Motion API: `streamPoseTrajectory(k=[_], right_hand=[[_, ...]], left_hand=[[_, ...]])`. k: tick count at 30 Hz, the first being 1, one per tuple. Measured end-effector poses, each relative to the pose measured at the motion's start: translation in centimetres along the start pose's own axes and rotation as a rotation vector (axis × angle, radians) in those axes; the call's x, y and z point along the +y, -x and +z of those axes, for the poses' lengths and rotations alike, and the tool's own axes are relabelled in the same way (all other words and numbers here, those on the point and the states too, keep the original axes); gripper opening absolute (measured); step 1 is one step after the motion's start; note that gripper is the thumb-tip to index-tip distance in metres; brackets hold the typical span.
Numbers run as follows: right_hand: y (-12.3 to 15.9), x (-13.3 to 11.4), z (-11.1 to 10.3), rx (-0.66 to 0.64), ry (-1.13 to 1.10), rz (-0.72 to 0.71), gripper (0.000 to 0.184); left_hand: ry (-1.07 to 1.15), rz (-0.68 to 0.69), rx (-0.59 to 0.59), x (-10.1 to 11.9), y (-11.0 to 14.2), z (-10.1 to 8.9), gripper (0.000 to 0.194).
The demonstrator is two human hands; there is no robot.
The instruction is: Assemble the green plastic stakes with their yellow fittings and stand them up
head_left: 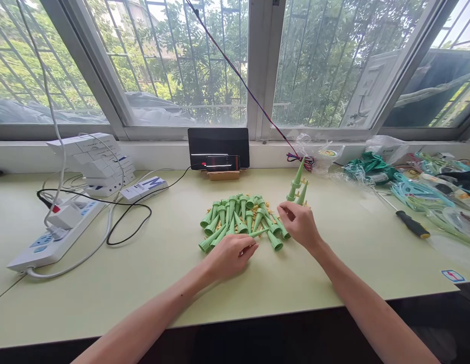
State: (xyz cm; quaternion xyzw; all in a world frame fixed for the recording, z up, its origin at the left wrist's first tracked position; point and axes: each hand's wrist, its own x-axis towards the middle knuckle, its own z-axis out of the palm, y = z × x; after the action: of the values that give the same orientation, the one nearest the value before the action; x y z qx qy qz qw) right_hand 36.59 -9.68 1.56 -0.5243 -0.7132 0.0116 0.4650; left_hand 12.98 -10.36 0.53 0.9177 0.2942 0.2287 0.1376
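Observation:
My left hand is closed around a green plastic watering spike, whose pointed end sticks out to the right above the fingers. Just behind it lies a heap of similar green watering spikes with small yellow valve pieces among them. My right hand is at the heap's right side, fingers curled together. Several upright green spikes with yellow valves show right behind it, tips upward. The hand covers their lower parts, and what its fingers pinch is hidden.
A black tablet and a phone stand by the window. A power strip, cables, white boxes and a flat box are at left. A screwdriver and bagged items lie at right.

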Motion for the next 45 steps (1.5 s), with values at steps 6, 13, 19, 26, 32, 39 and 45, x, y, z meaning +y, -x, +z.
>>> streamPoseTrajectory(k=[6, 13, 19, 26, 32, 39, 45], right_hand=[[-0.2, 1.0, -0.6, -0.063, 0.172, 0.064, 0.018], [0.0, 1.1, -0.5, -0.255, 0.322, 0.183, 0.014], [0.2, 1.4, -0.4, -0.315, 0.342, 0.204, 0.012], [0.4, 1.1, -0.5, -0.36, 0.372, 0.226, 0.008], [0.4, 0.9, -0.6, -0.39, 0.351, 0.277, 0.008], [0.3, 1.0, -0.5, -0.41, 0.306, 0.332, 0.01], [0.2, 1.1, -0.4, -0.458, 0.255, 0.365, 0.016]], left_hand=[[0.003, -0.003, -0.003, 0.0, 0.0, 0.0, 0.031], [0.0, -0.003, -0.004, 0.1, 0.0, 0.0, 0.03], [0.015, -0.002, 0.002, 0.1, 0.0, -0.1, 0.031], [0.002, -0.004, -0.008, 0.1, 0.0, -0.1, 0.032], [-0.003, -0.006, -0.016, 0.0, 0.1, 0.1, 0.031], [-0.006, -0.011, -0.021, 0.0, 0.0, 0.0, 0.032], [-0.002, -0.012, -0.025, 0.1, 0.0, 0.1, 0.03]])
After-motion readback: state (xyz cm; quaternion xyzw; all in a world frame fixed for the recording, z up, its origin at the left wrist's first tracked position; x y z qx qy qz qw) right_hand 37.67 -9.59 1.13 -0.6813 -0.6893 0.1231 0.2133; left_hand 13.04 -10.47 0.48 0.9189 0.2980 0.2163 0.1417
